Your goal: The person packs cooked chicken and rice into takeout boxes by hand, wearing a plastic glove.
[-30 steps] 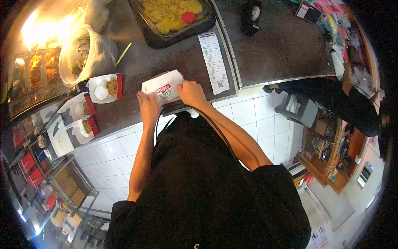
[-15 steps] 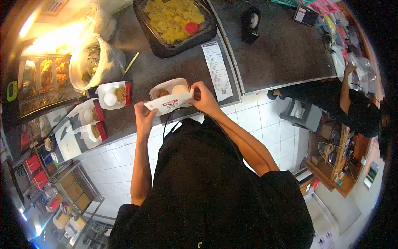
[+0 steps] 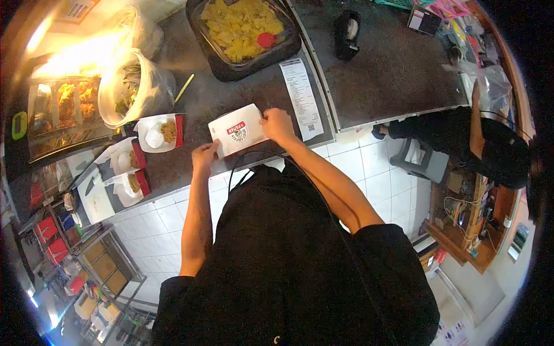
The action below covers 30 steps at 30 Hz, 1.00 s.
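Head view: both hands grip a closed white box (image 3: 236,134) at the front edge of the worktop (image 3: 254,86).

The left hand (image 3: 205,154) pinches the box's near left corner, and the right hand (image 3: 277,124) is clamped on its right edge; the box lies flat, its red logo facing up. Just right of it lies a long receipt (image 3: 300,95). To the left sit three open boxes (image 3: 158,131) of rice and fried food, with a bagged bowl of greens (image 3: 124,86) behind them. Farther back stands a tray of yellow food (image 3: 245,26). Another person (image 3: 490,144) in black is far right.
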### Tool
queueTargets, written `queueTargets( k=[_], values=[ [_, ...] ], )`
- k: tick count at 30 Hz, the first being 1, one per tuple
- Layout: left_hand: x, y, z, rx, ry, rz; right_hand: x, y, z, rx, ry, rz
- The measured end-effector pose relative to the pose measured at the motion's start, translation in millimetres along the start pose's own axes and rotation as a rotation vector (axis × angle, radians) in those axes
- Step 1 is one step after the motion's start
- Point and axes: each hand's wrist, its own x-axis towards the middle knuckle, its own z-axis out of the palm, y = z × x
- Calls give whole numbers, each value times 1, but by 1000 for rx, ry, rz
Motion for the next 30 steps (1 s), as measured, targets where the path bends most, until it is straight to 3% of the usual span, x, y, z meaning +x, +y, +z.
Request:
queueTargets(
  k=[1,2,4,5,7,9,17,22,25,27,28,30],
  values=[
    [7,2,-5,204,-105,-2,2,-7,0,-154,119,-122],
    [-2,17,-2,205,-103,7,4,-11,-4,-150,128,-125],
    [-33,57,10,759,140,1033,7,-21,-11,-445,53,-519],
    [-32,56,13,764,141,1036,6,-23,-10,-589,9,-710],
    [-29,56,22,913,-145,994,6,-27,-12,-567,-30,-672],
    [-52,73,30,1009,-140,971,8,-32,-18,-611,-146,-689],
    [-49,65,37,1051,-7,1132,2,-20,-16,-428,-69,-756],
    [-65,76,37,1063,-60,1000,0,-18,-31,-367,-144,-808],
    [-67,83,37,1045,-107,935,1,-16,-29,-318,-221,-736],
    [-66,81,37,1027,-72,1005,6,-2,-16,-59,-109,-778],
    [-64,80,36,1008,-43,1082,10,2,-4,-56,-115,-785],
    [-55,74,36,1037,-44,1098,13,11,22,-157,136,-841]
  ],
)
